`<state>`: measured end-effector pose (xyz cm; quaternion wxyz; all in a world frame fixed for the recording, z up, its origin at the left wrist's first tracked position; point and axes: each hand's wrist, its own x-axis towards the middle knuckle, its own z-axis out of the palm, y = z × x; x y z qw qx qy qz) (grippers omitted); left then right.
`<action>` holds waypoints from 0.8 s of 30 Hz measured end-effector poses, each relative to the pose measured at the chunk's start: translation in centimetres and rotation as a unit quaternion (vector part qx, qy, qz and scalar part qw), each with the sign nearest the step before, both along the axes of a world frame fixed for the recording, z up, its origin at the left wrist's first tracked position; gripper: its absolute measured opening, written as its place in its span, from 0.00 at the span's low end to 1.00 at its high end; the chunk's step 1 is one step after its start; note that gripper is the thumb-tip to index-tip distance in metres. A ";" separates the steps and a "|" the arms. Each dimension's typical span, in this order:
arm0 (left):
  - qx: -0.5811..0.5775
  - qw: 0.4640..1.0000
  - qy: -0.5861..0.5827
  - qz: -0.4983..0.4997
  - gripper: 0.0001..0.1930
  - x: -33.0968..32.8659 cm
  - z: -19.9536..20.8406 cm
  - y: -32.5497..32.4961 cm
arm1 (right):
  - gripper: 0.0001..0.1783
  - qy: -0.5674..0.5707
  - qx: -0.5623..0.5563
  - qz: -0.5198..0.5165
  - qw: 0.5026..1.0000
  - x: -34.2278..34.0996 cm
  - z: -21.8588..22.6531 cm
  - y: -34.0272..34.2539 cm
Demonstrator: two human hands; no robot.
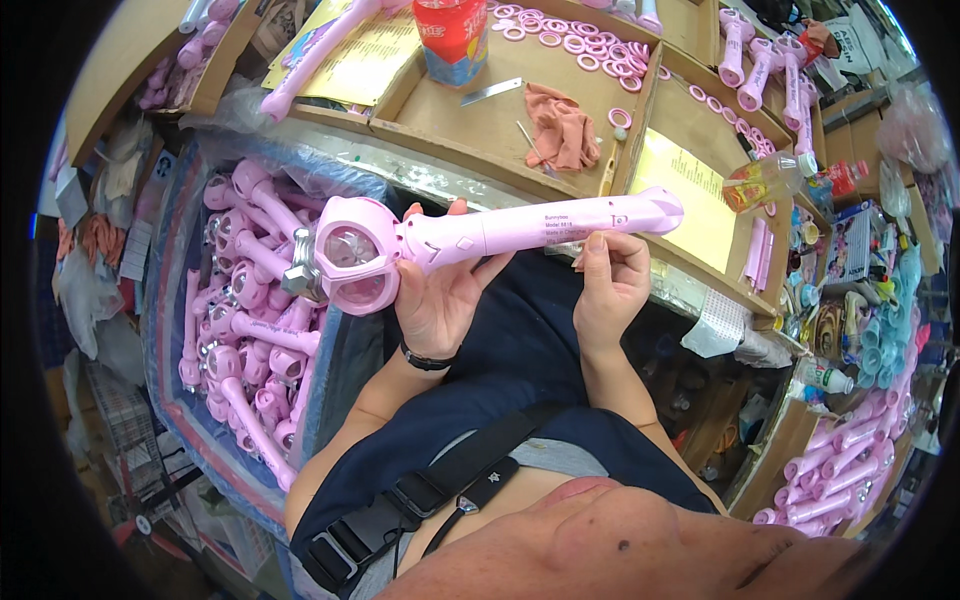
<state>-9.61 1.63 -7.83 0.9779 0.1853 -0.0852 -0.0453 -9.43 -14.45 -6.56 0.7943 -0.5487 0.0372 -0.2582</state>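
Note:
A pink plastic toy wand [530,228] lies across in front of me, its round caged head to the left with clear windows and a silvery knob on its outer end. My left hand [440,305] grips it from below, just beside the head, thumb in front and fingers behind. Under the handle's right part is my right hand [612,285]. Its fingers are curled in and the thumb tip meets the handle's lower edge; anything pinched there is hidden. Left of my arm, a blue plastic-lined bin [355,365] holds a heap of similar pink wands [262,325].
Ahead, a cardboard tray [545,75] holds pink rings [600,45], an orange cloth [560,128], a metal ruler [492,92] and a red container [452,40]. A bottle [770,182] leans near a yellow sheet [685,195]. More pink handles [840,460] fill a box at lower right.

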 end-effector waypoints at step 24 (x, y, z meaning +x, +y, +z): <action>0.150 0.980 -0.112 0.070 0.38 -0.8 0.6 -0.6 | 0.20 0.059 -0.064 -0.007 0.996 1.0 -2.5 -0.8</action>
